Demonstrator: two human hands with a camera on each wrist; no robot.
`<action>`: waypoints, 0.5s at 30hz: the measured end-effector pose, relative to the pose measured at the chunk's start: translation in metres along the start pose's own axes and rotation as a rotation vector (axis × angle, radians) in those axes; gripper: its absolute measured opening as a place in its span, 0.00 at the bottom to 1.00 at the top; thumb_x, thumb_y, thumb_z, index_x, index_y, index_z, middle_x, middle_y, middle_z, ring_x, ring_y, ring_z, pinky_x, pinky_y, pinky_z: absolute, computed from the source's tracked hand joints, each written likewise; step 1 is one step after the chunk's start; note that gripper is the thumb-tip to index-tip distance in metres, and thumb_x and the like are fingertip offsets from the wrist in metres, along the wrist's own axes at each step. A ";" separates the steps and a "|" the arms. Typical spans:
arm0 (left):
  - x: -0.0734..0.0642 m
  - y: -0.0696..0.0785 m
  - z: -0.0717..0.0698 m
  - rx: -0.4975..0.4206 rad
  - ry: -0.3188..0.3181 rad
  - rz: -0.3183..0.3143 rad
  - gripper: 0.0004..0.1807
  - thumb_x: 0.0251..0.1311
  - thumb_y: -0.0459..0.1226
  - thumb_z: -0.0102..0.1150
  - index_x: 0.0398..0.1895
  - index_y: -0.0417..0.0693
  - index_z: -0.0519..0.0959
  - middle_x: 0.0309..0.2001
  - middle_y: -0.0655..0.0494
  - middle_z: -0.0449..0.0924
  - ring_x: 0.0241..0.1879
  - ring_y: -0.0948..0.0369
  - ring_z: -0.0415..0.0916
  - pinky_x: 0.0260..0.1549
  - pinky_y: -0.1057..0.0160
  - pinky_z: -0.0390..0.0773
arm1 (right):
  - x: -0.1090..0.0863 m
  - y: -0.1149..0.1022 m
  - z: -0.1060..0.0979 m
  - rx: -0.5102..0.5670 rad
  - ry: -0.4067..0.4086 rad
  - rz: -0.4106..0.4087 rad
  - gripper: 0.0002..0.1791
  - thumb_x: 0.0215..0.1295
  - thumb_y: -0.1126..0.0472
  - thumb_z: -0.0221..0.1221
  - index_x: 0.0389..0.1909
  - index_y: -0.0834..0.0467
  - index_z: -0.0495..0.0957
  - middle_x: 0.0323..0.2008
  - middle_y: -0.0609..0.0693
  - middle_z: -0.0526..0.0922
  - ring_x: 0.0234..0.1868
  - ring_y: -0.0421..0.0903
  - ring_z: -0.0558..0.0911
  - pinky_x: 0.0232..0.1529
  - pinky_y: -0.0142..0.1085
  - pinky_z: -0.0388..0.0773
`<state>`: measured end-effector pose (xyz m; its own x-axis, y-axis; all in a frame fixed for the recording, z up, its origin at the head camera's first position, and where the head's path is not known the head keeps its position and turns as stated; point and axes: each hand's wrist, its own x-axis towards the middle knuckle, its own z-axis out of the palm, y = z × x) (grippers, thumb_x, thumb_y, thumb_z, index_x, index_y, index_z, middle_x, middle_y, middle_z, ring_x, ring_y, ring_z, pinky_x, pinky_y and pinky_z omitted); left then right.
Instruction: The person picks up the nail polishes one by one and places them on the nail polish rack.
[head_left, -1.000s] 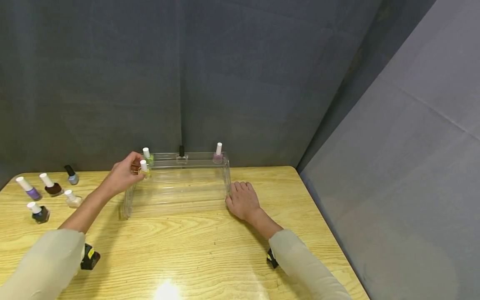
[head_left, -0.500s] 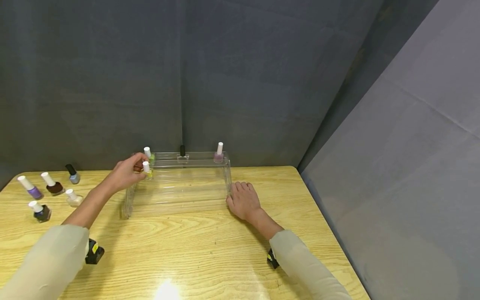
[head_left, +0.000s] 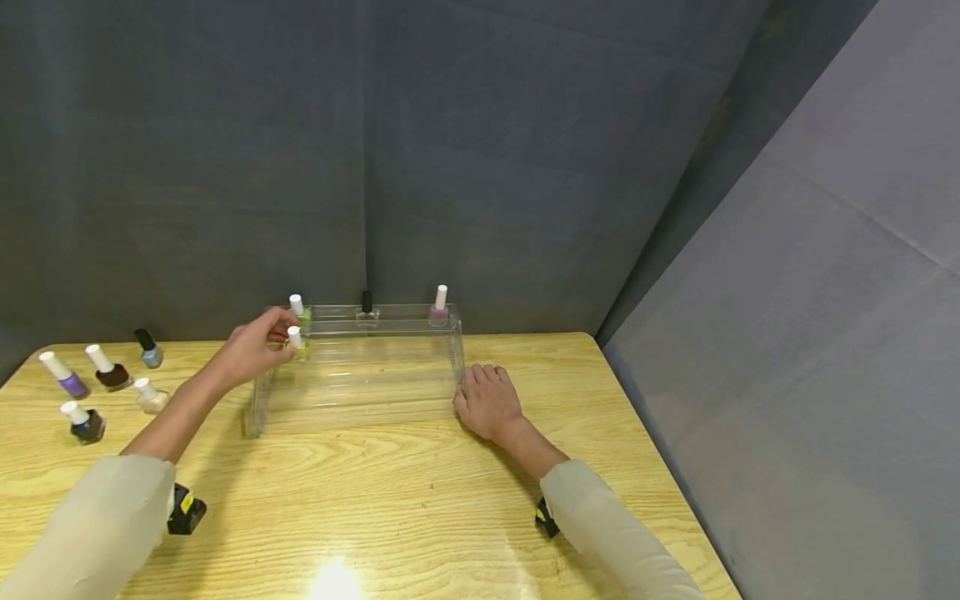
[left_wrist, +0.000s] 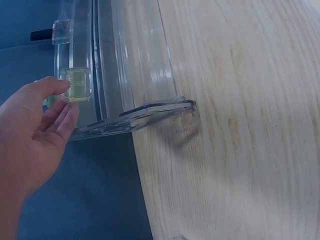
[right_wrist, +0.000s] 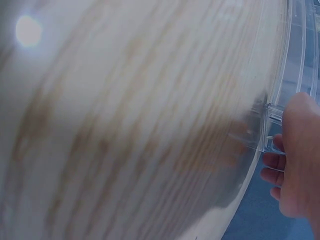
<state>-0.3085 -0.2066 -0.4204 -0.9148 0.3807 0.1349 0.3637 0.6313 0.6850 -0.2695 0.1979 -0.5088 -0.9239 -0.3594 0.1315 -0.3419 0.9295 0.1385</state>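
My left grip point(head_left: 257, 348) pinches the yellow bottle point(head_left: 297, 344) between thumb and fingertips, upright at the left end of the clear rack point(head_left: 375, 327) just before the green bottle point(head_left: 303, 317), while my loose-fingered right grip point(head_left: 488, 402) touches the right end, presumably bracing everything.

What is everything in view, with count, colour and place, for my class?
Wood-grain tabletop: 1, yellow, foreground
Tiered rack: 1, clear, on tabletop
Cloth: count unclear, grey, behind and right
Nail polishes at rack: 4; green bottle, clear bottle, mauve bottle on back tier, yellow bottle in front
Nail polishes, tabletop: 5; purple bottle, brown bottle, blue bottle, cream bottle, navy bottle, left side
Wrist cameras: 2, black, foreground
Sleeves: 2, beige, foreground
Left hand: 1, bare, pinching yellow bottle
Right hand: 1, bare, at rack's right end
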 end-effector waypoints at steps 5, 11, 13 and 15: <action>-0.013 -0.003 -0.011 -0.059 0.046 0.007 0.24 0.66 0.27 0.58 0.63 0.33 0.64 0.56 0.33 0.71 0.57 0.38 0.71 0.53 0.43 0.75 | 0.001 -0.001 0.001 0.003 -0.007 -0.002 0.19 0.78 0.48 0.34 0.42 0.57 0.67 0.42 0.53 0.71 0.48 0.54 0.71 0.58 0.49 0.63; -0.044 -0.013 -0.037 -0.018 0.145 0.019 0.24 0.67 0.30 0.59 0.63 0.33 0.64 0.56 0.34 0.71 0.55 0.39 0.71 0.41 0.70 0.76 | 0.002 -0.001 -0.002 0.020 -0.017 0.000 0.18 0.79 0.50 0.35 0.43 0.57 0.68 0.43 0.53 0.72 0.50 0.54 0.71 0.59 0.49 0.63; -0.057 -0.020 -0.047 -0.008 0.156 0.011 0.26 0.69 0.33 0.59 0.64 0.32 0.62 0.57 0.33 0.69 0.56 0.37 0.69 0.39 0.73 0.74 | 0.002 -0.001 -0.004 0.028 -0.020 0.003 0.18 0.78 0.50 0.35 0.43 0.57 0.68 0.43 0.53 0.72 0.50 0.54 0.72 0.59 0.50 0.62; -0.071 -0.030 -0.057 -0.002 0.163 -0.008 0.27 0.70 0.34 0.59 0.64 0.31 0.61 0.58 0.32 0.67 0.57 0.37 0.67 0.40 0.77 0.71 | 0.003 -0.001 -0.006 0.036 -0.026 0.006 0.18 0.78 0.50 0.35 0.42 0.57 0.68 0.43 0.53 0.72 0.50 0.54 0.72 0.60 0.50 0.62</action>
<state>-0.2641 -0.2908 -0.4096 -0.9340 0.2609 0.2441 0.3565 0.6325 0.6876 -0.2706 0.1954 -0.5029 -0.9299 -0.3521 0.1068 -0.3419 0.9341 0.1027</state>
